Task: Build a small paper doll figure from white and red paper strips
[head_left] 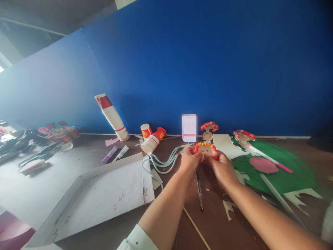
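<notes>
Both my hands hold a small paper doll point(205, 150) over the brown table. Its pale face shows drawn features and is framed by a curved red and yellow strip like paper-cup rim. My left hand point(189, 158) pinches its left edge, and my right hand point(220, 165) grips the right edge; the doll's lower part is hidden by the thumbs. Just below the hands lies a black pen point(199, 191). Behind them, a similar doll point(208, 131) leans near the blue wall, and another doll point(244, 137) rests to the right. A phone point(189, 128) stands upright ahead.
A white box lid point(104, 201) lies to the left, with a coiled pale blue cable point(166, 165) beside it. Paper cups point(153, 140) and a tall cup stack point(113, 119) stand near the wall. On the right, a green sheet point(288, 163) carries markers and paper scraps.
</notes>
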